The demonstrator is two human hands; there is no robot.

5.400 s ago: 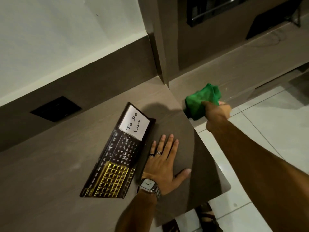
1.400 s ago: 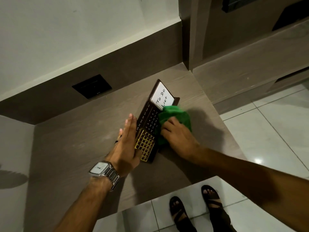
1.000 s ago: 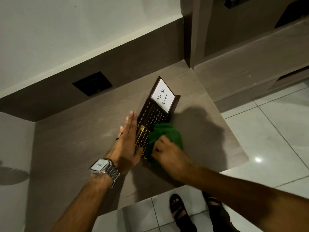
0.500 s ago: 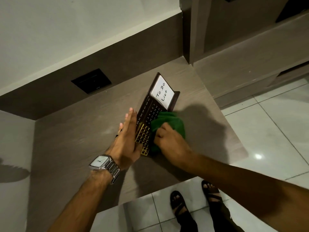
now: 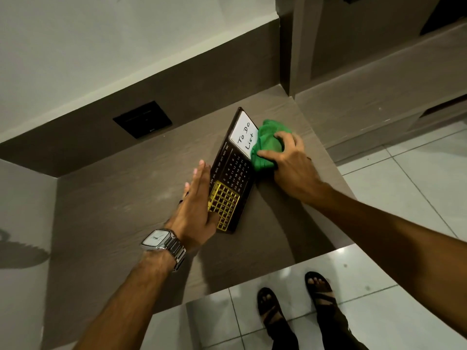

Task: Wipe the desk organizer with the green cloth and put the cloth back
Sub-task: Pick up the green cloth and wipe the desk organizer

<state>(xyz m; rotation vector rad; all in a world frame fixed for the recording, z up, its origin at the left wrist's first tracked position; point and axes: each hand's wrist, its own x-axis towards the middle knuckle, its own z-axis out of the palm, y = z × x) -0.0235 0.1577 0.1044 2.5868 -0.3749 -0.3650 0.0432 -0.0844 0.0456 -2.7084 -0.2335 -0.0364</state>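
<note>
where the white card reads "to do list", one desk organizer (image 5: 231, 173) lies on the desk (image 5: 126, 198), months jun to dec legible. right hand (image 5: 293, 164) grips one green cloth (image 5: 269, 144) against its far right edge; left hand (image 5: 195, 205), flat and open, braces its left side.

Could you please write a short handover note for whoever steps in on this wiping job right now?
Right hand: closed on the bunched green cloth, pressing it on the far right edge of the dark brown flat desk organizer, beside its white "To Do List" card.
Left hand: open, flat, bracing the organizer's near left edge.
Organizer lies flat on the brown wooden desk.
Done: wiping is under way.
Left: finish wiping, then put the cloth back.
</note>
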